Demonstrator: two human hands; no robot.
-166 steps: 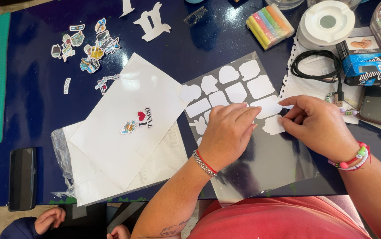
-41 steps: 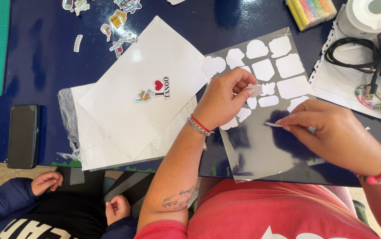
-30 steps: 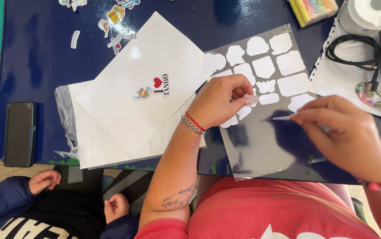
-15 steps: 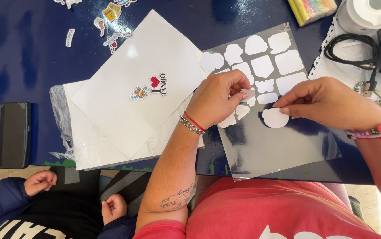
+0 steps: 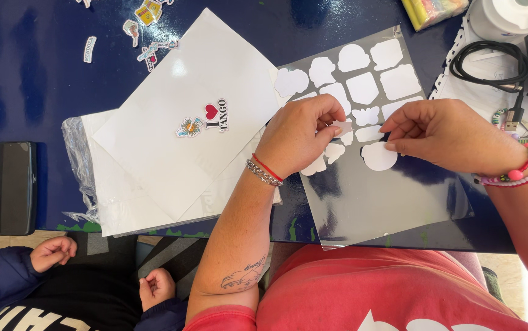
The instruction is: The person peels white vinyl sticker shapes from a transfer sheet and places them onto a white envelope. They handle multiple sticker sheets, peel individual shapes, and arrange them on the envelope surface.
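Sticker sheet (image 5: pixel 374 196), glossy and silver-grey, lies flat on the dark blue table (image 5: pixel 25 86), right of centre, its near edge at the table's near edge. White die-cut shapes fill its far half; the near half is bare backing.

Left hand (image 5: pixel 297 138) rests on the sheet's left part, fingers curled, thumb and forefinger pinched shut on a small white sticker piece (image 5: pixel 341 127). A chain bracelet and a red cord circle that wrist.

Right hand (image 5: pixel 451 135) hovers over the sheet's right part, fingertips drawn together at the edge of a round white sticker (image 5: pixel 379 157). Cannot tell whether that sticker is lifted or lying on the backing. Beaded bracelets on that wrist.

Left of the sheet: stacked white paper sheets (image 5: pixel 178 141), the top one bearing small colour stickers. Black phone (image 5: pixel 12 187) far left. Far right: coiled black cable (image 5: pixel 487 61).

Another person's hands (image 5: pixel 52 252) show below the table's near edge, left.
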